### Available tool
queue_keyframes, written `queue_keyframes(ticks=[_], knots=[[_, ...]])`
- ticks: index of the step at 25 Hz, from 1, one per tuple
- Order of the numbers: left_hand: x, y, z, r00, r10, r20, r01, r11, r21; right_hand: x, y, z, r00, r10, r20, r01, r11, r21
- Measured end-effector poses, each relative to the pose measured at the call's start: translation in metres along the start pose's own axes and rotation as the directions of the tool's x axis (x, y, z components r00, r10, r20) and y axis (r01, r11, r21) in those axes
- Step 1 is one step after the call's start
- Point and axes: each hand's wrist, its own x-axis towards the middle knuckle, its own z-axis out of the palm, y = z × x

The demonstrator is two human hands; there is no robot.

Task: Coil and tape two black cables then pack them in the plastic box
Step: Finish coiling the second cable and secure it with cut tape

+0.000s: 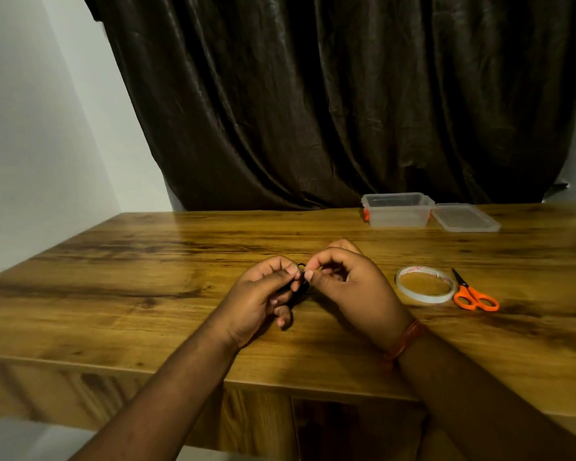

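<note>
A small coiled black cable (300,285) is held over the middle of the wooden table (147,261), mostly hidden by my fingers. My left hand (261,299) pinches it from the left with thumb and fingers curled. My right hand (348,287) pinches it from the right, thumb tip close to the left thumb. A roll of clear tape (424,285) lies flat just right of my right hand. The clear plastic box (398,210) stands open at the back right, its lid (464,217) lying beside it. Only one cable is visible.
Orange-handled scissors (473,294) lie right of the tape roll. A dark curtain (313,111) hangs behind the table and a white wall (30,128) runs along the left. The table's front edge is close below my forearms.
</note>
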Motion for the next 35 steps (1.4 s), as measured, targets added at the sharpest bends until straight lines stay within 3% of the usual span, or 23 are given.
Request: queue_keyframes(ticks=[11,15,21,28,35], knots=[[-0.001,-0.001,0.002,1.0,-0.011,0.017,0.01,0.998,0.065,0.0,0.003,-0.001,0.996,0.066,0.064,-0.066,0.998,0.003],[-0.003,0.002,0.004,0.998,-0.022,0.064,0.017,0.997,0.08,-0.002,0.0,-0.001,0.99,0.104,0.098,-0.118,0.982,0.149],[-0.001,-0.001,0.001,1.0,-0.006,-0.005,0.007,0.999,0.046,-0.002,-0.002,-0.006,0.985,0.163,0.053,-0.171,0.905,0.388],[0.001,-0.004,0.001,0.999,-0.002,-0.038,0.004,0.997,0.076,-0.004,-0.004,-0.002,0.981,0.154,0.116,-0.185,0.923,0.338],[-0.001,-0.006,0.002,0.998,0.045,-0.032,-0.036,0.969,0.245,-0.004,0.002,0.002,0.978,0.136,0.156,-0.168,0.963,0.213]])
